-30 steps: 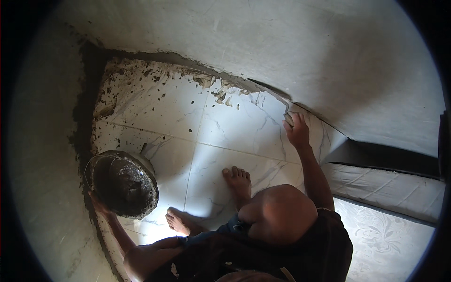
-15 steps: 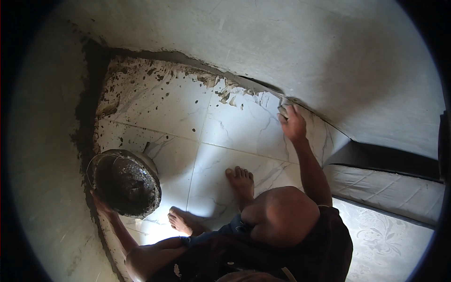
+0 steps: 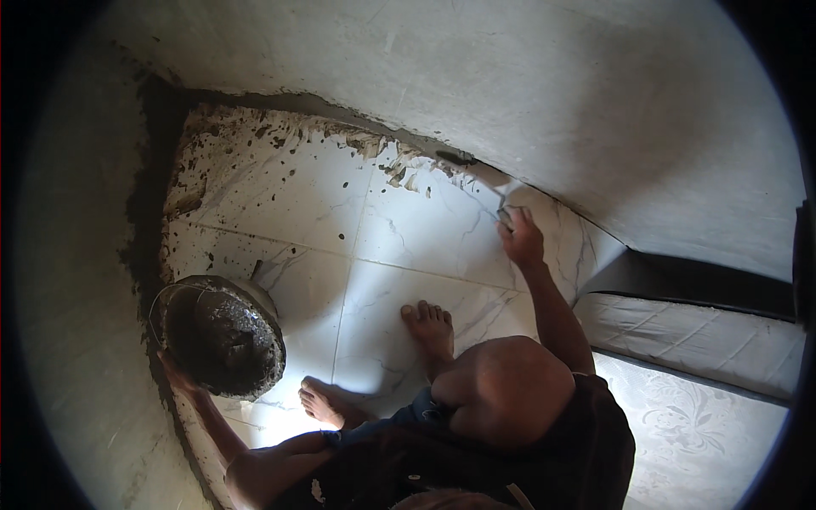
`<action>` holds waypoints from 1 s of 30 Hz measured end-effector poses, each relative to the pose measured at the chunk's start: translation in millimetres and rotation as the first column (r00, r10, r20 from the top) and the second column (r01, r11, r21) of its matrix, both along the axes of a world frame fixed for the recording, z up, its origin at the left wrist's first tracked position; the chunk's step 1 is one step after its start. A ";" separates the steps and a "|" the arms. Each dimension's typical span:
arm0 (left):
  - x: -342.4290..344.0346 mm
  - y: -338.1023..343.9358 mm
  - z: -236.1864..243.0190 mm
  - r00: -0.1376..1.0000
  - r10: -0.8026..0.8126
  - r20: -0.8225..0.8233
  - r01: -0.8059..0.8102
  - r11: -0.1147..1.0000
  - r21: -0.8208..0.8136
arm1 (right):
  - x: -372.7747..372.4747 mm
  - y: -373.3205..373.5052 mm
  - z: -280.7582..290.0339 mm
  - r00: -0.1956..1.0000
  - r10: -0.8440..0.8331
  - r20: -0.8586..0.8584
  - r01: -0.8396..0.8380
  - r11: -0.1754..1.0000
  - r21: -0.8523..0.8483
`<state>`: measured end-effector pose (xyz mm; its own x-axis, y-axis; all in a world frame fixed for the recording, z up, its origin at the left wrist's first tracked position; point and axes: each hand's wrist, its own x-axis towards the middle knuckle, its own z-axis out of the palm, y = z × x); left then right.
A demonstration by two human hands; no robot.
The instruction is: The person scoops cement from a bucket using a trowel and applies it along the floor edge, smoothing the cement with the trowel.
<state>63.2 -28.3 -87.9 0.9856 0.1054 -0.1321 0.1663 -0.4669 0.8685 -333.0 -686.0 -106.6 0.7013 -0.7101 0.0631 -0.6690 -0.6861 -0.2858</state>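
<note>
Tilted toward me at the left is a mortar-caked bucket (image 3: pixel 265 316) with a thin wire handle. Dark wet mortar (image 3: pixel 234 336) lies inside it. My left hand (image 3: pixel 177 374) holds the bucket from its wall side, low down, with the fingers partly hidden behind it. My right hand (image 3: pixel 521 236) is closed round the handle of a trowel. The bent neck and pale blade of the trowel (image 3: pixel 493 178) reach to the foot of the far wall. A strip of grey mortar (image 3: pixel 319 105) runs along that wall's base, with a dark gap near the blade's tip.
White veined floor tiles (image 3: pixel 408 229) carry mortar splashes, thickest in the far left corner. Both my bare feet (image 3: pixel 432 331) stand on the tiles. A mattress-like padded slab (image 3: pixel 688 327) lies at the right. Dark mortar also lines the left wall's base (image 3: pixel 153 187).
My right hand has drawn the trowel slightly down and back from the far wall. The dark opening at the wall's base looks shorter. My left hand still holds the bucket.
</note>
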 end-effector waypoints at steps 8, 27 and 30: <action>1.2 3.3 -0.6 1.000 0.000 0.000 0.000 1.000 0.010 | -36.5 -25.0 57.0 0.999 -0.038 -0.018 0.035 0.992 -0.123; -1.8 8.4 -1.2 1.000 0.003 0.003 -0.003 1.000 0.007 | -31.8 30.3 44.1 0.981 -0.188 0.051 0.192 0.977 -0.090; -3.3 8.0 -4.4 1.000 0.004 0.004 -0.004 1.000 0.011 | -26.2 40.0 38.1 0.979 -0.190 0.073 0.194 0.979 -0.060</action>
<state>59.9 -20.4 -92.3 0.9856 0.1111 -0.1272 0.1651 -0.4756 0.8640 -359.2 -646.0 -68.6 0.5448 -0.8238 0.1568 -0.7713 -0.5656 -0.2919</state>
